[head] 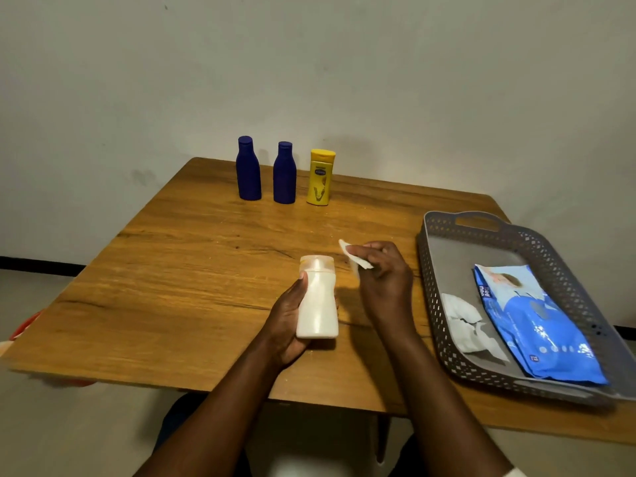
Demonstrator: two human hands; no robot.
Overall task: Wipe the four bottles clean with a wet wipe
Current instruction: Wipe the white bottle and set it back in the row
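Note:
My left hand (pixel 285 321) grips a white bottle (pixel 317 304) with a pale translucent cap, held just above the wooden table (pixel 172 270) near its front middle. My right hand (pixel 382 277) is just right of the bottle's cap and pinches a small white wet wipe (pixel 352 258); the wipe is apart from the bottle. At the table's far edge stand two dark blue bottles (pixel 248 170) (pixel 284 174) and a yellow bottle (pixel 320 179) in a row, all upright.
A grey perforated tray (pixel 444 232) lies on the table's right side. It holds a blue pack of wet wipes (pixel 537 328) and a crumpled white wipe (pixel 468 325). A wall stands right behind the table. Something red shows at the left edge.

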